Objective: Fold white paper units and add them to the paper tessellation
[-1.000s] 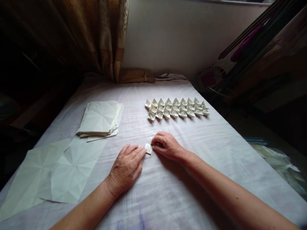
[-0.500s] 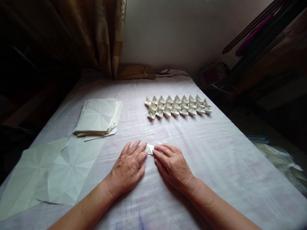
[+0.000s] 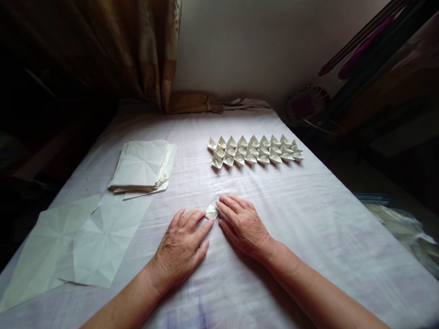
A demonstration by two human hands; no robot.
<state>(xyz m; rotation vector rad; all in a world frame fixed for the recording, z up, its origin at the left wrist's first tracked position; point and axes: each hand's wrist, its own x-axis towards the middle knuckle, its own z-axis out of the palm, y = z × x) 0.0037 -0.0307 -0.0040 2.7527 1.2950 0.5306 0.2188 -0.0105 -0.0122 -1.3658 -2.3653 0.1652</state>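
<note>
A small white folded paper (image 3: 211, 212) lies on the bed sheet between my hands. My left hand (image 3: 183, 242) is at its left side, two fingertips pinning its left corner and lower edge. Stretched out and resting on the sheet, the fingers of my right hand (image 3: 243, 224) reach the paper's right edge; they partly cover that side. Farther off, several pointed folded paper pieces (image 3: 252, 151) stand in close rows.
To the left is a stack of creased paper sheets (image 3: 140, 164). Nearer me, loose creased sheets (image 3: 103, 242) overlap. A patterned curtain (image 3: 151, 55) hangs at the back left by the wall (image 3: 240, 50). Plastic bags (image 3: 404, 228) lie beyond the right edge.
The folded paper has turned and shows a different face. My right fingers have shifted up along its right side, and my left fingers have slid toward its lower edge.
</note>
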